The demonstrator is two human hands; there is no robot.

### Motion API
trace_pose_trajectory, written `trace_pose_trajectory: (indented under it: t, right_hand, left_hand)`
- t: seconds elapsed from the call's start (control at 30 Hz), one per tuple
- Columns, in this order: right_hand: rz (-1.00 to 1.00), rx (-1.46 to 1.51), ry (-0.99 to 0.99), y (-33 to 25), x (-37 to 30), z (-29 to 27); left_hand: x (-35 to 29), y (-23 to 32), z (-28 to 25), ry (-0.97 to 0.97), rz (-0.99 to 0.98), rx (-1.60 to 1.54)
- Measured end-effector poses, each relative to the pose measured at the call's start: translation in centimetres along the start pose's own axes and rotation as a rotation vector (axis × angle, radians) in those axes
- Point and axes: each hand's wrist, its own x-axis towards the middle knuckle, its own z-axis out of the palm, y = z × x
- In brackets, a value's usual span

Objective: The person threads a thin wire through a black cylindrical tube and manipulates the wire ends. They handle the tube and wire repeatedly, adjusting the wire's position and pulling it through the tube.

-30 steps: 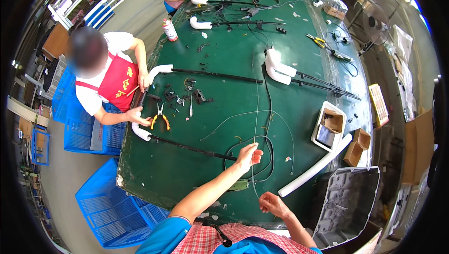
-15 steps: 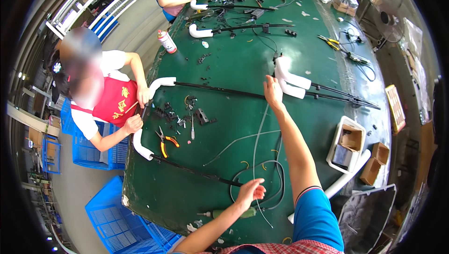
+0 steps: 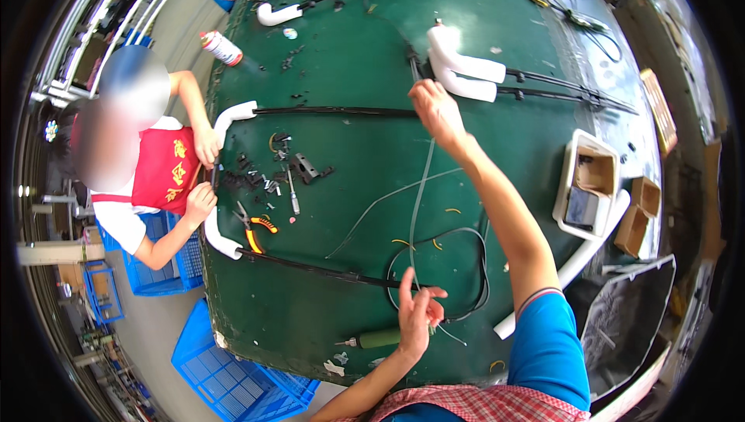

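Right now, a pale grey cable (image 3: pixel 421 189) is running along the middle of the green desk (image 3: pixel 349 158), stretching between the person's two hands. The right hand (image 3: pixel 438 111), at twelve o'clock from the left, is bunching its fingers around the cable's upper stretch. The left hand (image 3: pixel 419 317) is keeping its fingers released and spread, the cable passing close by them; whether they are touching it, I cannot tell. A dark grey cable loop (image 3: pixel 486 274) is lying at one o'clock from this hand, partly behind it, and a green-handled driver (image 3: pixel 379 338) is resting at eight o'clock. Two white elbow-shaped sleeves (image 3: pixel 469 69) on black rods are lying at one o'clock from the right hand. Toward three o'clock on the desk, a white tray (image 3: pixel 578 232) is holding small cartons, a long white tube (image 3: pixel 570 263) lying beside it. Toward nine o'clock, a co-worker in a red apron (image 3: pixel 159 173) is working near orange-handled pliers (image 3: pixel 254 240).
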Motion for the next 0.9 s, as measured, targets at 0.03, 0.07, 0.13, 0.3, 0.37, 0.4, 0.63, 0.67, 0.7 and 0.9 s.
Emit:
trace_pose_trajectory:
  t: [0.03,0.07,0.13,0.3,0.37,0.4,0.63,0.67,0.7,0.9]
  right_hand:
    - [0.044,0.105,0.006,-3.3,-1.2,-2.9]
    - [0.088,0.164,0.053,-6.7,-3.1,-5.1]
    - [0.150,0.281,0.024,-13.0,-9.4,-8.6]
    - [0.391,0.380,-0.151,-27.0,-22.1,-13.9]
    - [0.394,0.384,-0.166,-29.5,-23.0,-15.0]
    - [0.426,0.411,-0.195,-29.9,-23.0,-15.7]
    - [0.822,-0.197,0.059,-16.8,-25.2,-17.0]
    - [0.939,-0.152,0.042,-16.6,-26.0,-17.2]
    - [0.937,0.024,0.124,-18.9,-24.5,-18.1]
    - [1.326,1.381,-0.037,-31.4,-25.7,-17.1]
  left_hand:
    - [0.0,0.6,0.3,0.027,0.033,0.026]
    - [-0.1,1.1,0.8,0.054,0.055,0.003]
    - [0.2,0.7,0.2,0.097,-0.007,-0.053]
    - [-0.5,0.6,-0.6,0.006,-0.249,-0.299]
    - [-0.7,-1.0,-2.3,-0.016,-0.160,-0.125]
    - [-1.3,-1.3,-2.3,0.033,-0.166,-0.163]
    - [-3.6,-0.9,-1.7,0.000,-0.046,-0.154]
    - [-4.0,-0.4,-1.3,-0.027,-0.076,-0.204]
    - [-4.2,0.0,-0.8,-0.054,-0.098,-0.266]
    - [-4.8,0.4,0.3,-0.316,-0.071,-0.289]
